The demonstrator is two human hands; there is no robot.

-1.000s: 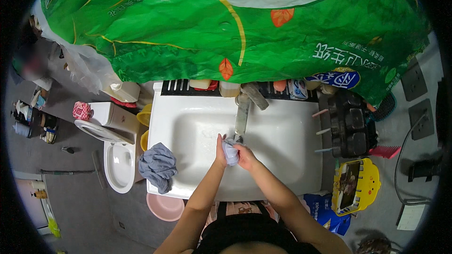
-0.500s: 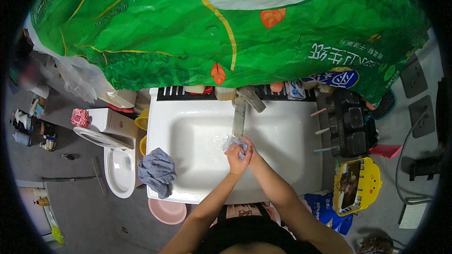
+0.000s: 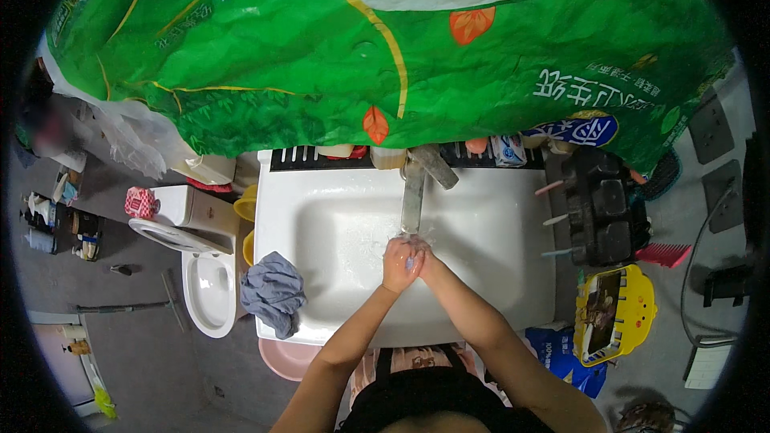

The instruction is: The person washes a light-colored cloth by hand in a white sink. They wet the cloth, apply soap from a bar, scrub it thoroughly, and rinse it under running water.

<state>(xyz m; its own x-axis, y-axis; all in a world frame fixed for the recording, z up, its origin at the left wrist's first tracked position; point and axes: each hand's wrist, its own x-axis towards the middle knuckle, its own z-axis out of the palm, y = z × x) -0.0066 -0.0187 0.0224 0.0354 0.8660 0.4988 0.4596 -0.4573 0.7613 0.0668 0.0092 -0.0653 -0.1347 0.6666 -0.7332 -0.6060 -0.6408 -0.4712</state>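
Note:
Under the metal faucet (image 3: 412, 200), my left hand (image 3: 396, 265) and my right hand (image 3: 423, 260) are pressed together over the white sink (image 3: 329, 261). A small grey-blue cloth (image 3: 411, 263) is squeezed between them, with only a bit of it showing. Water falls onto the hands and splashes around the fingers. Both hands are closed, the left wrapped over the front of the cloth and the right against its other side. A larger crumpled grey-blue cloth (image 3: 273, 293) lies on the sink's left rim, partly hanging over the edge.
A green plastic package (image 3: 265, 72) hangs over the sink's back. Left stand a toilet (image 3: 210, 297) and, lower down, a pink basin (image 3: 289, 359). On the right are a black holder with toothbrushes (image 3: 597, 208), a red comb (image 3: 664, 254) and a yellow basket (image 3: 639, 313).
My hands have closed more tightly around the small cloth, so less of it shows. They stay under the faucet, and more water splashes about them. The view has shifted slightly.

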